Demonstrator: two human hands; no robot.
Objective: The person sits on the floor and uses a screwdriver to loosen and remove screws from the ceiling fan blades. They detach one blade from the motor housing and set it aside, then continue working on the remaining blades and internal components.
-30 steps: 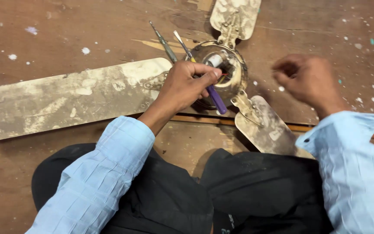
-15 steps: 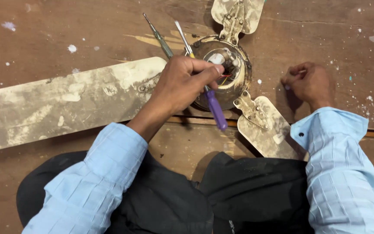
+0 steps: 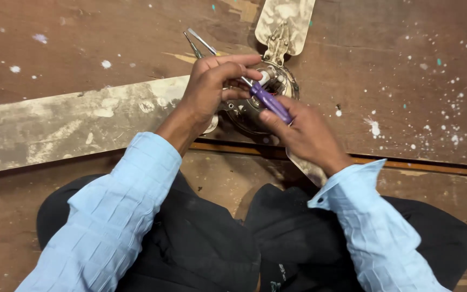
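Nearest the camera, low in the frame, dark trousers (image 3: pixel 206 254) and two pale blue sleeves (image 3: pixel 120 216) fill the view. Just above centre, the right hand (image 3: pixel 306 132) is closed around the purple handle of a screwdriver (image 3: pixel 270 101), whose tip meets the fan motor hub (image 3: pixel 255 103). The left hand (image 3: pixel 212 86) curls over the hub's left side, fingers pinched at the screwdriver's shaft. A grimy fan blade (image 3: pixel 55 121) stretches left (another (image 3: pixel 285 21) points to the top edge). Two slim tools (image 3: pixel 197 43) lie on the paint-flecked wooden floor (image 3: pixel 417 81) beyond.
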